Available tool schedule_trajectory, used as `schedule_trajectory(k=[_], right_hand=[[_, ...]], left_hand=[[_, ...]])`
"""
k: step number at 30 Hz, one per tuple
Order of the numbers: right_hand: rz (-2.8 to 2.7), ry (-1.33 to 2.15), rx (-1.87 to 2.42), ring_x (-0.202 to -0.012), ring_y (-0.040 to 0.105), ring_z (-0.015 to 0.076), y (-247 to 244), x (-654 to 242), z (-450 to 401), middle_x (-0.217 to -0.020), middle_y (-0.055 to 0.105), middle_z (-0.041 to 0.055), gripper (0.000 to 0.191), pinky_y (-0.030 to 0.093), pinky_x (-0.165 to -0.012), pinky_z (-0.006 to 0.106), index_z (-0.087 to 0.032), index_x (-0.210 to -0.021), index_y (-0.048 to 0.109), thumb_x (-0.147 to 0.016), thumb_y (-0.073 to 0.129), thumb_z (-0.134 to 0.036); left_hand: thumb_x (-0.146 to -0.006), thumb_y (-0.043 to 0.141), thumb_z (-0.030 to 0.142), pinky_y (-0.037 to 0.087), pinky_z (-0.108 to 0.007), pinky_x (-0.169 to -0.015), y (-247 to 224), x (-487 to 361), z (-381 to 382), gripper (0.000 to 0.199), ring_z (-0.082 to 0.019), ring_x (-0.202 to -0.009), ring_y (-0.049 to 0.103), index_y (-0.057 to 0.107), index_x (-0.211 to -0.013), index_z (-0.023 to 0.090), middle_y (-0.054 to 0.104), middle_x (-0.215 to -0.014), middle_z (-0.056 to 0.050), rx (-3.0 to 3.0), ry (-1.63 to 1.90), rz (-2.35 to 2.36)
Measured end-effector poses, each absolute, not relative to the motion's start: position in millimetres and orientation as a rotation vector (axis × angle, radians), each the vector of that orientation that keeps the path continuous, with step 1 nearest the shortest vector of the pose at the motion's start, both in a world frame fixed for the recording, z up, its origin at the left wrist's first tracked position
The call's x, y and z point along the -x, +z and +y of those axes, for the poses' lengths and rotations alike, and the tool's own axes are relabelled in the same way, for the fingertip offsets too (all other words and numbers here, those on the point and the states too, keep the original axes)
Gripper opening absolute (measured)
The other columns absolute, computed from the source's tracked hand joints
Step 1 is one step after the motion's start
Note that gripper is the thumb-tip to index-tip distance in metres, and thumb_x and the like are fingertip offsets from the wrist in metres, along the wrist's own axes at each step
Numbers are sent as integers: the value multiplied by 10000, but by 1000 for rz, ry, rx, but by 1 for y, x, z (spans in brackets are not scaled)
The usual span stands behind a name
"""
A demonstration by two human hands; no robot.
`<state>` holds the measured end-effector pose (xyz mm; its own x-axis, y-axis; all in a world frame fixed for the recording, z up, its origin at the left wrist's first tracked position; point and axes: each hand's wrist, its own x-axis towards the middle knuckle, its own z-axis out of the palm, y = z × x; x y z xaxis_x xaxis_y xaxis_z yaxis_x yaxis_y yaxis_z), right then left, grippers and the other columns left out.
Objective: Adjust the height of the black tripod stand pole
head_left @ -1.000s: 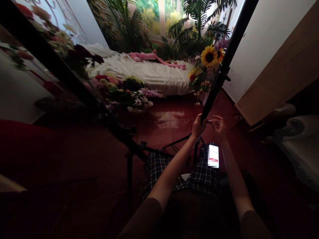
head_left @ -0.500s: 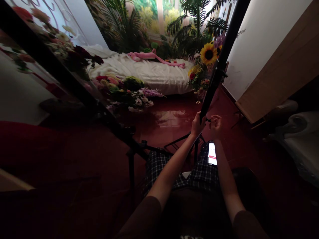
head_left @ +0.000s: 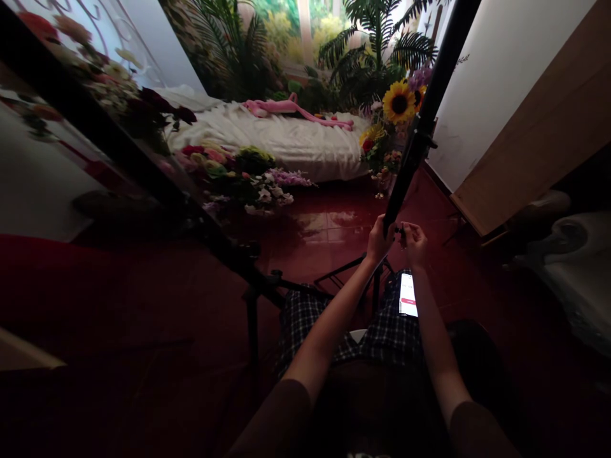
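The left hand [head_left: 376, 240] was wrapped around the black pole [head_left: 411, 156], which slanted up to the right; the right hand [head_left: 417, 244] had its fingers curled at a small dark knob [head_left: 399, 230] beside it, contact too dim to tell. Judged risks: a loose knob plus slack grip could drop the pole, and a shifted thigh could spill the phone [head_left: 408, 296].

The left hand [head_left: 377, 240] wraps round the black pole [head_left: 409, 162]. Just right of the pole, the right hand [head_left: 416, 247] curls its fingers [head_left: 419, 233].
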<state>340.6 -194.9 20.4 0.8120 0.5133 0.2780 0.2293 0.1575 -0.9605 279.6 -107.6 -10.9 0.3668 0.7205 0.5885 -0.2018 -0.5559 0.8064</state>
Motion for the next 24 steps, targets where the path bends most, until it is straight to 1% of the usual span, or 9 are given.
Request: schedule_trajectory(k=[3, 7, 10, 13, 15, 17, 20, 22, 24], right_hand=[[-727, 266, 1447, -417, 492, 89, 12, -338, -203, -563, 581, -56, 506, 390, -426, 200, -216, -1099, 604, -843, 541, -649], [-873, 272, 1491, -429, 525, 111, -3, -339, -208, -558, 565, -75, 564, 434, -464, 223, -287, -1283, 495, -901, 393, -690], [-940, 242, 1503, -442, 526, 128, -12, -343, -208, -553, 552, -75, 598, 429, -477, 236, -295, -1336, 435, -907, 357, -705], [-958, 149, 1558, -448, 520, 135, -15, -344, -206, -540, 518, -72, 628, 403, -485, 239, -272, -1330, 437, -909, 316, -722], [-946, 53, 1625, -459, 521, 136, -15, -344, -203, -555, 506, -64, 647, 389, -497, 243, -257, -1293, 469, -904, 282, -738], [-928, -57, 1670, -489, 526, 134, -14, -343, -199, -603, 520, -45, 660, 386, -519, 248, -239, -1216, 514, -898, 244, -752], [-832, -194, 1731, -540, 533, 140, -11, -342, -189, -646, 544, -11, 665, 382, -553, 255, -215, -992, 553, -899, 169, -750], [-736, -224, 1793, -532, 517, 147, -8, -341, -183, -596, 521, -7, 653, 358, -550, 259, -220, -829, 521, -905, 126, -734], [-692, -211, 1815, -516, 503, 148, -4, -340, -181, -554, 496, -13, 623, 337, -547, 261, -230, -740, 474, -911, 128, -719]], left_hand=[[-950, 491, 396, 481, -227, -674, -11, -279, -108, 292, -123, -685, 619, 519, -1168, 204, 652, -808, -23, -1747, 1313, 456], [-955, 476, 405, 478, -227, -677, -11, -279, -108, 303, -122, -691, 621, 513, -1176, 202, 653, -821, -27, -1752, 1306, 453], [-957, 468, 415, 478, -228, -681, -10, -279, -108, 311, -122, -694, 620, 516, -1178, 200, 657, -832, -32, -1755, 1305, 464], [-959, 463, 425, 478, -225, -687, -9, -278, -109, 317, -121, -701, 623, 530, -1178, 205, 658, -840, -33, -1752, 1309, 463], [-958, 466, 431, 476, -225, -685, -8, -279, -109, 317, -121, -700, 622, 544, -1171, 210, 655, -836, -31, -1752, 1315, 461], [-955, 475, 433, 472, -225, -670, -9, -279, -109, 316, -120, -681, 617, 551, -1169, 212, 649, -818, -25, -1750, 1318, 462], [-956, 478, 427, 468, -217, -644, -10, -279, -108, 315, -112, -654, 609, 545, -1176, 213, 639, -790, -12, -1747, 1315, 450], [-958, 474, 424, 471, -212, -642, -10, -278, -108, 314, -108, -653, 610, 537, -1181, 212, 638, -781, -7, -1746, 1314, 433], [-958, 473, 427, 479, -215, -652, -9, -277, -107, 322, -111, -665, 617, 528, -1189, 210, 642, -783, -10, -1744, 1302, 417]])
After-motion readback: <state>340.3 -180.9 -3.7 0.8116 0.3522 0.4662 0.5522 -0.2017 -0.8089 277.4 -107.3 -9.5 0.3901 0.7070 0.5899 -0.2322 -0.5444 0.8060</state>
